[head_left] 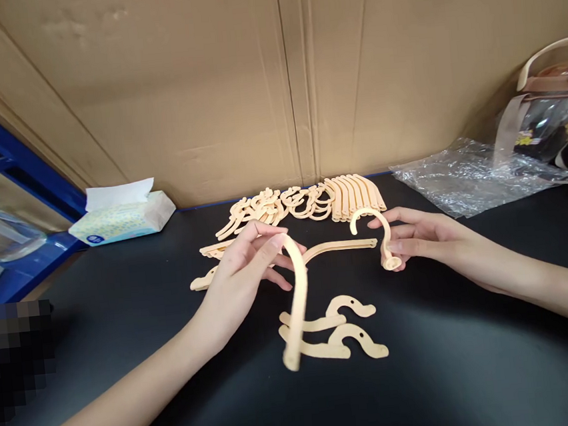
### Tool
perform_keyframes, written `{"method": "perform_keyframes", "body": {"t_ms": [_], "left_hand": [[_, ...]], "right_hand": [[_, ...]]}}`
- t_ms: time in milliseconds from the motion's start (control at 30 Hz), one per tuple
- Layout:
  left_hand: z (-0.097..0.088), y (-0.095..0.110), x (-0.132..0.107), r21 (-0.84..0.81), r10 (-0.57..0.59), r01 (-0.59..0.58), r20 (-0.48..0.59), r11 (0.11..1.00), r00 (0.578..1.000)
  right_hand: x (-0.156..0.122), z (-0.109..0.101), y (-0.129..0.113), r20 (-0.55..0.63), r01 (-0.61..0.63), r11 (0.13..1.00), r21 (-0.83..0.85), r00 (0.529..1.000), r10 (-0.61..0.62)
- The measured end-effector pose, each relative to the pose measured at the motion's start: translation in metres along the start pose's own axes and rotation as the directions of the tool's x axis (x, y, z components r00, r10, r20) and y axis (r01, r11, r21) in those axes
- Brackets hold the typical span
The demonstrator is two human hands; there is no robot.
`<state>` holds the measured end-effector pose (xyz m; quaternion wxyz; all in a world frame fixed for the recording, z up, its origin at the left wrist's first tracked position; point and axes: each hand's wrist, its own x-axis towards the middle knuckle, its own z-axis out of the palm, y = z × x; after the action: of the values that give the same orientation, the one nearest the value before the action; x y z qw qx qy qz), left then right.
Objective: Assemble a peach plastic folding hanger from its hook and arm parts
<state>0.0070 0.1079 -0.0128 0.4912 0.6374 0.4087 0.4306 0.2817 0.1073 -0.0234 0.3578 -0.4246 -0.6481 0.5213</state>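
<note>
My left hand (249,263) pinches one end of a curved beige hanger arm (298,298), whose other end points down toward me. In my right hand (417,237) is a beige hanger hook (385,237), upright, with its round base at the bottom. Below and between the hands lie two flat curved pieces (322,350) and two small arched pieces (359,340) with a dark hole each. Another curved arm (342,245) lies on the table just behind. My left fingers partly hide more beige parts (204,277).
Toward the back of the black table (454,371) are a heap of hooks and parts (263,208) and a row of curved arms (355,196). A tissue pack (123,215) sits back left; crinkled clear plastic (476,174) and a bottle (546,114) are at right. Cardboard (177,96) stands behind.
</note>
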Motion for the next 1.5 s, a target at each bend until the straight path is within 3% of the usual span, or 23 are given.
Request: {"method": "perform_keyframes", "body": {"t_ms": [167, 233, 300, 367, 467, 533, 667, 967, 1133, 1500], "left_hand": [[0.001, 0.004, 0.000, -0.035, -0.125, 0.126, 0.026, 0.991, 0.992], [0.001, 0.005, -0.003, 0.051, -0.143, 0.141, 0.041, 0.989, 0.989], [0.000, 0.005, -0.007, 0.260, -0.082, 0.061, 0.071, 0.964, 0.994], [-0.001, 0.002, -0.012, 0.531, 0.080, -0.147, 0.148, 0.834, 0.986], [-0.002, -0.004, -0.018, 0.748, 0.296, -0.414, 0.297, 0.519, 0.908], [0.001, -0.007, -0.020, 0.770, 0.361, -0.479, 0.342, 0.422, 0.868], [0.007, -0.012, -0.019, 0.789, 0.427, -0.520, 0.367, 0.328, 0.826], [0.010, -0.016, -0.016, 0.731, 0.421, -0.587, 0.437, 0.348, 0.795], [0.007, -0.014, -0.015, 0.707, 0.393, -0.604, 0.470, 0.368, 0.790], [0.006, -0.020, -0.014, 0.663, 0.475, -0.657, 0.477, 0.358, 0.740]], "right_hand": [[0.002, -0.001, 0.002, 0.030, -0.006, 1.000, 0.010, 1.000, 0.006], [0.002, -0.002, 0.005, 0.055, 0.000, 1.000, 0.031, 0.998, -0.001], [0.003, -0.004, 0.006, 0.075, 0.007, 0.999, 0.043, 0.997, -0.010], [0.002, -0.004, 0.006, 0.085, 0.016, 0.999, 0.051, 0.996, -0.021], [0.002, -0.003, 0.006, 0.124, 0.034, 0.997, 0.076, 0.991, -0.043], [0.002, 0.000, 0.005, 0.188, 0.022, 0.995, 0.094, 0.981, -0.040], [0.006, 0.007, 0.003, 0.262, -0.018, 0.997, 0.069, 0.965, -0.001], [0.025, 0.036, 0.001, 0.106, -0.021, 0.995, 0.096, 0.994, 0.011], [0.021, 0.038, 0.002, 0.047, -0.003, 0.976, 0.217, 0.999, -0.008], [0.017, 0.034, 0.005, 0.241, -0.041, 0.891, 0.453, 0.967, -0.078]]}}
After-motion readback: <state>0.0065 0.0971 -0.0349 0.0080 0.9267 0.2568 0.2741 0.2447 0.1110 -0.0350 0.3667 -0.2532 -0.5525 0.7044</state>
